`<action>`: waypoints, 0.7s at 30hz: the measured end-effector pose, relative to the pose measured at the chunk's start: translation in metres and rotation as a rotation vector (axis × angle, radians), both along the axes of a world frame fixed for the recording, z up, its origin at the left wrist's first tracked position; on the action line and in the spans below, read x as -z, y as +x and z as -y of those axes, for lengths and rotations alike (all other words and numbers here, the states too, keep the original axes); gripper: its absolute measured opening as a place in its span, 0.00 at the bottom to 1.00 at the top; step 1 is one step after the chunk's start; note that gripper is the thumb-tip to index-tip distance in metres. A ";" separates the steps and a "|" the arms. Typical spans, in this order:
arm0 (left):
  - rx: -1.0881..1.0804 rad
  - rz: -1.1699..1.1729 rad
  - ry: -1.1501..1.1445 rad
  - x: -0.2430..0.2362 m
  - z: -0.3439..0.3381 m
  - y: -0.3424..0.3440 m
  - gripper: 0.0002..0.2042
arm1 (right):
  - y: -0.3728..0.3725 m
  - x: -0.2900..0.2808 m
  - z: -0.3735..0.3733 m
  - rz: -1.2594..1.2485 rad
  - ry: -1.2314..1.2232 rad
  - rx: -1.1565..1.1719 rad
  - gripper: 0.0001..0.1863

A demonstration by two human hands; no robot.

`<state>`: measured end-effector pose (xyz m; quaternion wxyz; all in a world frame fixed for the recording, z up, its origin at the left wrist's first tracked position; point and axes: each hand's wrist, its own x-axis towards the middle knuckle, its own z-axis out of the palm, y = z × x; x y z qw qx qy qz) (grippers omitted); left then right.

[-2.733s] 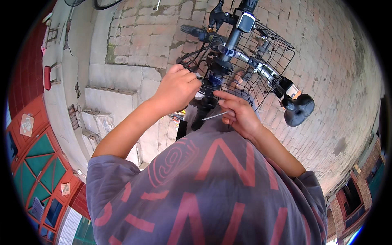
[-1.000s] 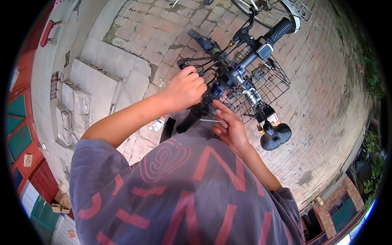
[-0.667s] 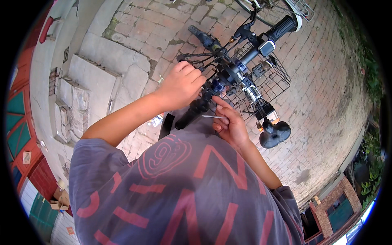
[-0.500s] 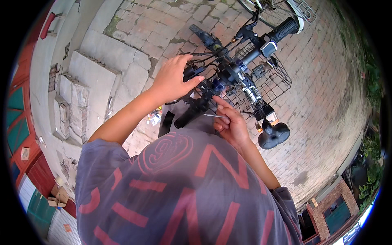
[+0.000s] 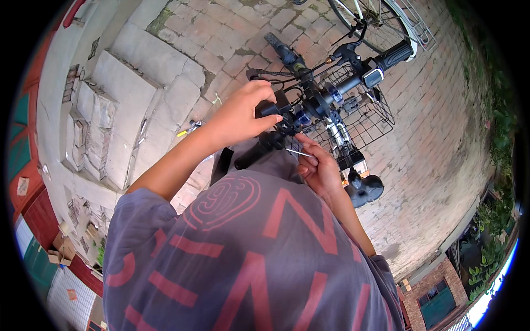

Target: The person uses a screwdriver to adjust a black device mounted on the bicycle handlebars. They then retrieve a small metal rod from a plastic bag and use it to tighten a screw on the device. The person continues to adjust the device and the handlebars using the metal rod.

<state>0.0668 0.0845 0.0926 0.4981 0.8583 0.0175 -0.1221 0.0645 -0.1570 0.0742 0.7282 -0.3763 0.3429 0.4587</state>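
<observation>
A bicycle handlebar [image 5: 349,84] slants across the middle of the head view, with black grips at both ends. My left hand [image 5: 238,112] is closed round a black boxy part [image 5: 266,108] by the near grip [image 5: 256,153]; its thumb lies along the edge and the fingers' far side is hidden. Below and right of it, my right hand [image 5: 320,168] pinches a thin silver metal rod-like tool [image 5: 300,152]. The rod points left toward the underside of the bar, and its tip lies near the clamp area. My right index finger reaches up beside the bar. Cables run around the stem [image 5: 317,105].
A wire basket [image 5: 381,122] and a black saddle [image 5: 365,190] belong to the bicycle. Its tyre [image 5: 282,48] shows beyond the bar. Another bicycle's wheel [image 5: 378,19] stands at the top right. Concrete steps [image 5: 130,83] rise on the left; small items [image 5: 190,128] lie on the brick paving.
My left hand has shifted slightly right and down, still holding the black part. My right hand has moved slightly right and down with the rod. The whole view has shifted a little.
</observation>
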 end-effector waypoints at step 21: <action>-0.072 -0.093 -0.136 -0.004 0.078 -0.057 0.20 | 0.028 0.062 0.048 -0.011 0.171 -0.234 0.30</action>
